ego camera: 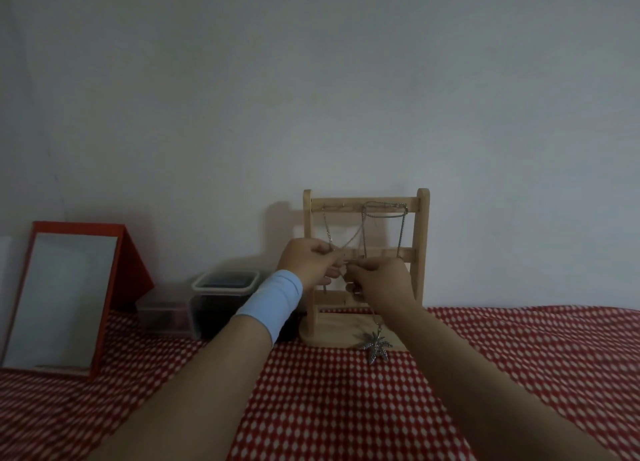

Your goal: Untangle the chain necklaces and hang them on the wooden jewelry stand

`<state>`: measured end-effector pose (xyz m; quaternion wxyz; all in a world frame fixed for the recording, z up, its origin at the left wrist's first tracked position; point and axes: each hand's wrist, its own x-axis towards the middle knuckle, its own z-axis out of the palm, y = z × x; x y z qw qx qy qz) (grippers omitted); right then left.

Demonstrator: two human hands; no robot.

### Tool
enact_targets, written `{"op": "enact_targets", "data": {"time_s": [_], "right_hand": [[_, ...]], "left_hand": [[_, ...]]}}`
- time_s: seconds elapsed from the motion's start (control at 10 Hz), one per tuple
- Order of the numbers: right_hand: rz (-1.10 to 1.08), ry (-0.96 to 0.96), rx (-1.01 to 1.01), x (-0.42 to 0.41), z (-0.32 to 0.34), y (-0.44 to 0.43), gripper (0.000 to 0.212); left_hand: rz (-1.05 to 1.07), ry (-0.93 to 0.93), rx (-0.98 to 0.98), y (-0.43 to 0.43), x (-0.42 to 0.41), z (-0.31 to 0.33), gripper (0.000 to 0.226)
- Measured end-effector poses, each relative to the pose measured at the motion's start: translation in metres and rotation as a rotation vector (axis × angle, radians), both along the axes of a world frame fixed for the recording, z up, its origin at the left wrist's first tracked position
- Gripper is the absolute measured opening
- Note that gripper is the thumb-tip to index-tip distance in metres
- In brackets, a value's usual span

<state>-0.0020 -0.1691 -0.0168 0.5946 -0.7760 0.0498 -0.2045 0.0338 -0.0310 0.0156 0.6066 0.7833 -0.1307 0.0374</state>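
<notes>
left hand (309, 257) and right hand (380, 276) pinched on crossed chains (346, 241) | snag risked if pulled | wooden stand (423, 249) could be tipped

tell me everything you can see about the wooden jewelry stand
The wooden jewelry stand is pale, unpainted-looking wood: two upright posts joined by horizontal rails with small hooks, on a rounded base. It stands upright on the red-and-white checked cloth, close to the wall. Silver chains hang from its top rail. The left hand and right hand work chains in front of its middle rail. A leaf pendant lies at the base's front edge.
</notes>
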Motion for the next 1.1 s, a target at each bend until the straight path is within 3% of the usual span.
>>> {"op": "enact_targets", "data": {"time_s": [0.1,0.3,0.7,0.9,1.1], "right_hand": [[0.039,0.017,0.081,-0.001,-0.004,0.001,0.011],[0.090,0.069,0.044,-0.001,-0.020,0.003,0.013],[0.146,0.184,-0.047,0.004,-0.032,-0.001,0.026],[0.199,0.270,-0.227,-0.007,-0.022,-0.012,0.027],[0.268,0.305,-0.235,-0.029,-0.002,-0.022,0.024]], "left_hand": [[-0.016,0.037,0.039,0.003,-0.001,-0.012,0.018],[0.004,-0.011,0.247,0.004,-0.001,-0.038,0.014],[0.012,-0.001,0.234,0.002,-0.008,-0.053,0.008],[-0.025,0.025,0.370,0.010,-0.010,-0.056,0.019],[-0.054,-0.008,0.534,0.005,-0.024,-0.054,0.035]]}}
